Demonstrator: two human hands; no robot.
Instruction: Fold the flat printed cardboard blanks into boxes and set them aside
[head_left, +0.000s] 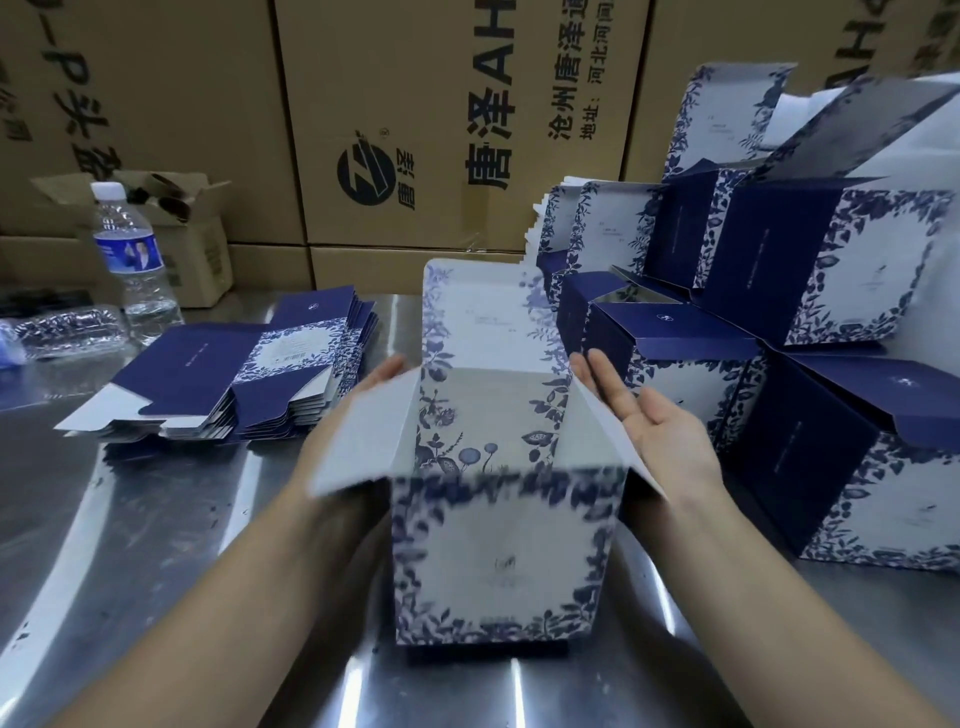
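Head view: one part-folded box (498, 551) stands upright on the steel table (156, 519), near and central, its lid flap raised at the far side and two side flaps splayed out. The left hand (382, 374) lies straight-fingered behind the left flap, mostly hidden. The right hand (644, 415) is spread flat, palm inward, just beside the right flap. One stack of flat blanks (234, 374) lies far left. At least five finished boxes (852, 270) are piled right. One water bottle (132, 249) stands far left.

Right hand (644, 410) is flat, fingers straight, palm facing inward; left hand (382, 373) is mostly hidden, just straight fingers poking out.
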